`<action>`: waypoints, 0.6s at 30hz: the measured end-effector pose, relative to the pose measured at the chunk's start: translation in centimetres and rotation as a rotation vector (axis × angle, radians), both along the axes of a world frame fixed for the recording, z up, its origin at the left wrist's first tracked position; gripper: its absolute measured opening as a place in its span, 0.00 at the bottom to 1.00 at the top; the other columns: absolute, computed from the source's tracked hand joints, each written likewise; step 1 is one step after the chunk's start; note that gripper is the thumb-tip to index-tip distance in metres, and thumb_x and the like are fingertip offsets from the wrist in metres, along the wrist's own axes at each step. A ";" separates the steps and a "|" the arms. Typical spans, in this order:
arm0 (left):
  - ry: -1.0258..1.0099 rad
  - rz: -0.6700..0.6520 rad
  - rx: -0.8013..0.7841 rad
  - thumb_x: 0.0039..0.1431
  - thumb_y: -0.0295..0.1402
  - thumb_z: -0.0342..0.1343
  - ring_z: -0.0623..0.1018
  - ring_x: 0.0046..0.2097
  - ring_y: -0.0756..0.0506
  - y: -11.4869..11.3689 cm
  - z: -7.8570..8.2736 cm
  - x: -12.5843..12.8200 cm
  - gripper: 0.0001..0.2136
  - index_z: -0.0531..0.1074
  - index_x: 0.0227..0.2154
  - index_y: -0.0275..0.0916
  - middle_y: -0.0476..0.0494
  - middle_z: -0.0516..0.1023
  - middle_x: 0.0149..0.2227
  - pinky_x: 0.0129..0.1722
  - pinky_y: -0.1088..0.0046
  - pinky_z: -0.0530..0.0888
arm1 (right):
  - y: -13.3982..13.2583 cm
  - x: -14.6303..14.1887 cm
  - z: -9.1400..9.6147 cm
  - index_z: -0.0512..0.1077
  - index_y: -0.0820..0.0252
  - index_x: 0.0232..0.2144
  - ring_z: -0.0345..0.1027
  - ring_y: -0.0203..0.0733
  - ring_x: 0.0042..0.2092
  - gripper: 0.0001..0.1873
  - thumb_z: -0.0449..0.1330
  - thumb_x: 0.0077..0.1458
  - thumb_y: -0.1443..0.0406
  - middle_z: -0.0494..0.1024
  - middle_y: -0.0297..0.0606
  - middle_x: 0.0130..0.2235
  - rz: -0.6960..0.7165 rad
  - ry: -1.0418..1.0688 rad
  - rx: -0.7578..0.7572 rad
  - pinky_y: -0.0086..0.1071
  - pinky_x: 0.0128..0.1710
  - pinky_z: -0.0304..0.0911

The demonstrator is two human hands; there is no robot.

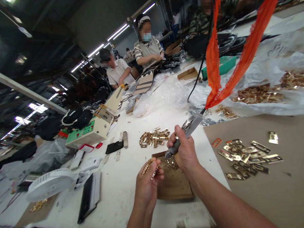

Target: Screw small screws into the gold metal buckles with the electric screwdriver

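My right hand (185,148) is wrapped round a grey electric screwdriver (193,124), which hangs from an orange strap (224,89) and points down to the left. In my left hand (148,173) the fingers close on a few gold metal pieces (147,167); their exact kind is hard to make out. Below both hands lies a shallow cardboard box (175,187) with many tiny screws (169,162) at its far end. The screwdriver's tip is near the screws, just right of my left hand. Behind the box is a pile of gold metal fittings (154,138).
Gold rectangular plates (248,156) lie on brown card at the right. Plastic bags with more gold parts (260,94) lie behind them. A cream machine (91,129), black wallet-like piece (89,199) and white fan-like object (50,184) are at left. Co-workers (148,47) sit across the table.
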State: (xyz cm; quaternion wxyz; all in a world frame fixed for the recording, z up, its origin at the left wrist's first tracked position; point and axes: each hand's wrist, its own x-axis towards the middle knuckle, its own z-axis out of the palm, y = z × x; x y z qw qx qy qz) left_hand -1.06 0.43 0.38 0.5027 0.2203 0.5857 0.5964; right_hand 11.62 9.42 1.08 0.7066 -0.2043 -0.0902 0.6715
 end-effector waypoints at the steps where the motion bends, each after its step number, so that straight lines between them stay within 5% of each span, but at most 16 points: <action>1: 0.009 -0.006 -0.004 0.46 0.35 0.76 0.78 0.29 0.50 0.0 0.0 0.0 0.20 0.79 0.41 0.33 0.39 0.82 0.41 0.23 0.79 0.76 | 0.0 0.0 0.0 0.64 0.57 0.24 0.58 0.32 0.22 0.22 0.70 0.53 0.52 0.64 0.26 0.21 0.011 0.026 0.000 0.28 0.23 0.60; 6: 0.046 -0.047 -0.012 0.46 0.37 0.75 0.76 0.29 0.53 0.1 0.3 0.4 0.19 0.80 0.40 0.33 0.42 0.79 0.42 0.20 0.81 0.72 | -0.2 0.2 0.6 0.63 0.57 0.24 0.57 0.31 0.21 0.23 0.71 0.51 0.51 0.62 0.24 0.20 0.046 0.093 0.031 0.27 0.22 0.59; 12: 0.084 -0.107 0.040 0.48 0.37 0.73 0.74 0.28 0.53 0.0 2.4 2.1 0.17 0.80 0.39 0.35 0.47 0.77 0.35 0.22 0.79 0.72 | 0.9 -0.1 -0.4 0.64 0.57 0.24 0.62 0.33 0.21 0.24 0.72 0.49 0.49 0.66 0.26 0.20 -0.077 -0.049 -0.141 0.27 0.20 0.57; 18: 0.303 -0.513 0.050 0.55 0.40 0.68 0.75 0.24 0.47 2.0 4.6 8.5 0.16 0.79 0.41 0.33 0.46 0.77 0.23 0.25 0.72 0.74 | 3.0 -0.5 -2.5 0.64 0.55 0.23 0.61 0.36 0.18 0.26 0.69 0.49 0.44 0.66 0.27 0.17 0.048 -0.039 -0.139 0.29 0.16 0.56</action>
